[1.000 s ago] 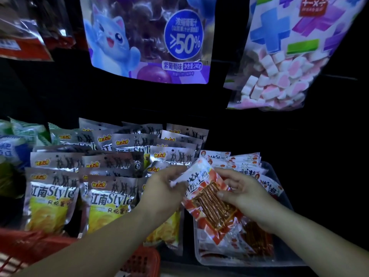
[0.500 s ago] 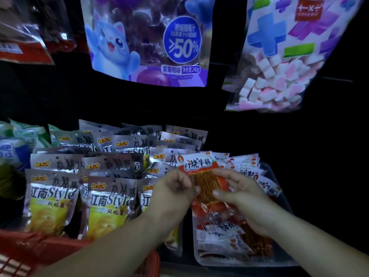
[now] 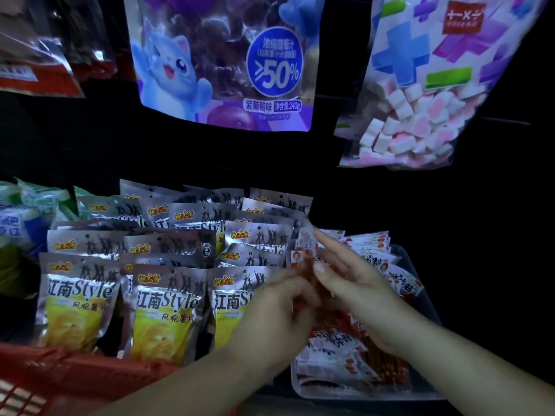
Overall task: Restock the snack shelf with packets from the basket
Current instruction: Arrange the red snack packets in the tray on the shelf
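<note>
Two hands meet over the clear tray. The right hand pinches one red packet, held edge-on above the tray. The left hand curls beside the packet, too blurred to tell whether it grips. Left of the tray, three yellow chip packets front several silver rows. One red basket sits lower left. Above the tray hang two bags, the purple bag and the marshmallow bag.

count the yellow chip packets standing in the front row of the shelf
3: left packet, middle packet, and right packet partly behind the left hand. More rows stand behind; some may be hidden.
</note>
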A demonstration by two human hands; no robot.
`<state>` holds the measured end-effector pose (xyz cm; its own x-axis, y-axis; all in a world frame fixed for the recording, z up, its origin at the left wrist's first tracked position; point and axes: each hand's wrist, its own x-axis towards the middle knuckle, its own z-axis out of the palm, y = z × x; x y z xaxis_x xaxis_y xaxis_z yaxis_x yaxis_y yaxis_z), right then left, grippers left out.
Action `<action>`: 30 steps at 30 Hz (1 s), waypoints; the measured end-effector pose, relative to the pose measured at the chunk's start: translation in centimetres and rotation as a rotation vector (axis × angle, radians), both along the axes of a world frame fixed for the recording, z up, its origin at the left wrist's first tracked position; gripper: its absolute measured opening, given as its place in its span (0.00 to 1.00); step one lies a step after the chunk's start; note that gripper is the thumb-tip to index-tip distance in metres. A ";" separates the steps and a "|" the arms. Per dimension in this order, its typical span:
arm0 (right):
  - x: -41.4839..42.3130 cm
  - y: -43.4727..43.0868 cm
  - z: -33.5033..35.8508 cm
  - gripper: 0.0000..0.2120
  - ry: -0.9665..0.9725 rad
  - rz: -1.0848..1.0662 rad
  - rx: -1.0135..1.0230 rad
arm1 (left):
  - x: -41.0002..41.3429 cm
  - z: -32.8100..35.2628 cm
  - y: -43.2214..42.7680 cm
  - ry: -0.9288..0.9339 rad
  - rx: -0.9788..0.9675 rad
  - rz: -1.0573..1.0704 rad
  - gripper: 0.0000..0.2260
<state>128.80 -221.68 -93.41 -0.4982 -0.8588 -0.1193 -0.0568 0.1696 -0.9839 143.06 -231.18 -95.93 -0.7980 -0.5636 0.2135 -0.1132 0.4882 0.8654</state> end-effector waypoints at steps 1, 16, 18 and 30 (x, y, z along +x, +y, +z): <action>0.3 -0.4 0.0 0.22 -0.063 -0.001 -0.024 | 0.0 0.0 0.5 0.005 -0.057 -0.070 0.11; -1.3 0.7 -0.5 0.35 0.208 -0.026 0.091 | -0.4 0.4 -1.8 0.044 0.611 0.173 0.14; -1.2 0.5 -0.6 0.34 0.315 -0.022 0.085 | -0.4 0.2 -1.8 0.030 0.631 0.178 0.16; -0.1 -0.1 0.0 0.17 0.193 -0.165 0.030 | -1.5 1.4 0.0 -0.066 0.454 0.091 0.17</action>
